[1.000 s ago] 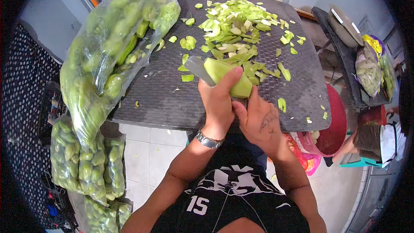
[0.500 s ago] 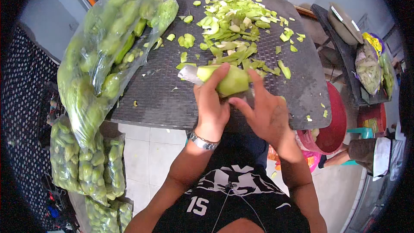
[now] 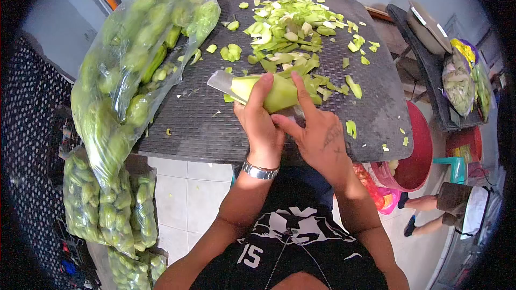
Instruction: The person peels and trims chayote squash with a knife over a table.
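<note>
A pale green, partly peeled vegetable, seemingly a chayote (image 3: 280,94), is held over the near part of the table. My left hand (image 3: 259,126) wraps round its left side, thumb on top. From under it a broad, square-ended knife blade (image 3: 220,81) sticks out to the left. My right hand (image 3: 318,134) is at the right end, index finger and thumb against the chayote, other fingers curled; the knife's handle is hidden, apparently inside this hand. Beyond the hands lies a heap of green peelings (image 3: 293,24).
A large clear bag of green chayotes (image 3: 123,75) covers the left side of the dark woven table (image 3: 209,134). More filled bags (image 3: 99,204) stand on the floor at left. At right are a red tub (image 3: 416,150), a side table (image 3: 411,37) and a person's legs (image 3: 424,204).
Both hands have moved slightly left with the chayote and knife. A peel strip now shows on the table right of my right hand. The legs at right have come further into view.
</note>
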Motion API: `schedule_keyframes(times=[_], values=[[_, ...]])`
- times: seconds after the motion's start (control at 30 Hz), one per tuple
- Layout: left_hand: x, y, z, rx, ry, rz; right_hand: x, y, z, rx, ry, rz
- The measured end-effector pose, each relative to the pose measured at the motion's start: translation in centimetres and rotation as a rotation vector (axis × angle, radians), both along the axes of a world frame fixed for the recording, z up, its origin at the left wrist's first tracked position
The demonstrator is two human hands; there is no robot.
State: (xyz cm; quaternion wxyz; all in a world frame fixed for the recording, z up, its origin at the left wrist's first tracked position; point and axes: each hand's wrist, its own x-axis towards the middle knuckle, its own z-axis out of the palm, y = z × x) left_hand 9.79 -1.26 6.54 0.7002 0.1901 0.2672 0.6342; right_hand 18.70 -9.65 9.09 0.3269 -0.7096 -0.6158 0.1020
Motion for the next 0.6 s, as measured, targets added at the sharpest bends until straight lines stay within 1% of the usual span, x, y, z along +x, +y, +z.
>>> schedule_keyframes(times=[0.1, 0.2, 0.3, 0.4, 0.5, 0.53, 0.6], values=[[0.4, -0.6, 0.4, 0.073, 0.032, 0.054, 0.0, -0.2, 1.0, -0.062, 0.019, -0.023], [0.3, -0.9, 0.1, 0.155, 0.044, 0.036, 0.3, -0.2, 0.2, -0.004, 0.044, -0.019], [-0.7, -1.8, -0.1, 0.242, -0.033, -0.080, 1.4, -0.5, -0.7, 0.149, -0.011, 0.018], [-3.5, -1.9, -1.9, 0.136, -0.128, -0.314, 2.3, -1.0, -0.6, 0.175, -0.068, 0.039], [-5.5, -1.3, -2.2, 0.247, -0.320, -0.545, 3.0, -1.6, 0.0, 0.106, -0.104, 0.073], [-5.8, -1.5, -1.6, 0.250, -0.230, -0.562, 3.1, -1.8, 0.1, 0.081, -0.064, 0.099], [-6.1, -1.6, -2.1, 0.339, -0.225, -0.623, 3.3, -2.1, 0.2, 0.041, 0.009, 0.142]])
